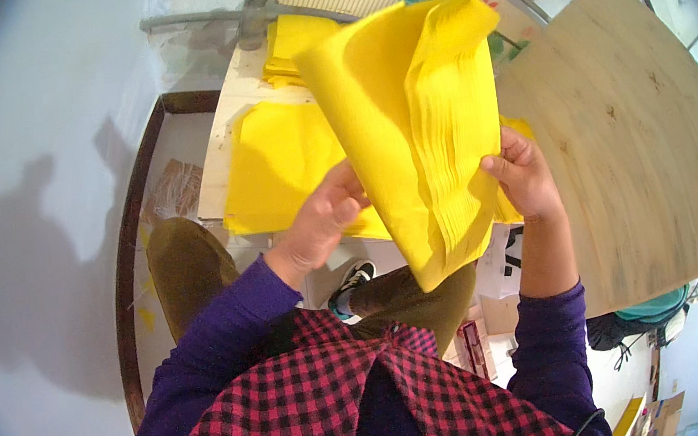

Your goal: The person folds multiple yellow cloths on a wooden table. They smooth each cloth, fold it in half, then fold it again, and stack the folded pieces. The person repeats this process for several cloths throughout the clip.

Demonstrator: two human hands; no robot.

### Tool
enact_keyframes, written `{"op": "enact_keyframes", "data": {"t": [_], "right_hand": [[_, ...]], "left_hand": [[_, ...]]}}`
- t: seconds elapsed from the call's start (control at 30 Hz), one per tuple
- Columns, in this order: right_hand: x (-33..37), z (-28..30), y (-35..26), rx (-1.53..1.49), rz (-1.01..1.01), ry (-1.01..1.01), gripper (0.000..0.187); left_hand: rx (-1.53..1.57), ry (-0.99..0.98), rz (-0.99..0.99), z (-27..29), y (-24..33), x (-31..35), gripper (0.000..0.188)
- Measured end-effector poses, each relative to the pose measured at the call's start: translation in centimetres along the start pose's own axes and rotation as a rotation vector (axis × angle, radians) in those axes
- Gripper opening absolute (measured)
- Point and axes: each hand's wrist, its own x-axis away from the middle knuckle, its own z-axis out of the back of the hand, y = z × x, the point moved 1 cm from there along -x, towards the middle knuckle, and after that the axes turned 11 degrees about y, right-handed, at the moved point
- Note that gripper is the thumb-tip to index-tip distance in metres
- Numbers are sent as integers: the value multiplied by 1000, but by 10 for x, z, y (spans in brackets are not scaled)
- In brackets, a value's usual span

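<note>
A thick stack of yellow sheets (pixel 451 112), felt-like or cloth-like, is held up in front of me between both hands. It is bent over, with its many layered edges fanned toward me on the right side. My left hand (pixel 326 217) supports its left side, with the fingers partly hidden behind the stack. My right hand (pixel 524 172) pinches the right edge, thumb in front. Below and behind it, a flat pile of yellow sheets (pixel 273 162) lies on a pale wooden table (pixel 221 178). A smaller folded yellow pile (pixel 292 46) sits farther back.
A large wooden board (pixel 631 140) stands to the right. A wall (pixel 25 221) with my shadow rises at the left. My knees and a dark shoe (pixel 354 279) are under the table's near edge. A red box (pixel 474 348) and a dark-and-teal bag (pixel 644 318) lie lower right.
</note>
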Motion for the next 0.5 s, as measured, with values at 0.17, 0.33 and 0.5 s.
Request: {"op": "enact_keyframes", "data": {"t": [0.17, 0.33, 0.5], "right_hand": [[9, -13, 10, -241, -116, 149, 28], [-20, -25, 74, -381, -336, 183, 28], [-33, -47, 180, -277, -622, 297, 28]], "left_hand": [[176, 80, 199, -47, 3, 20, 66], [319, 289, 457, -27, -13, 43, 50], [127, 639, 762, 10, -55, 67, 42]]}}
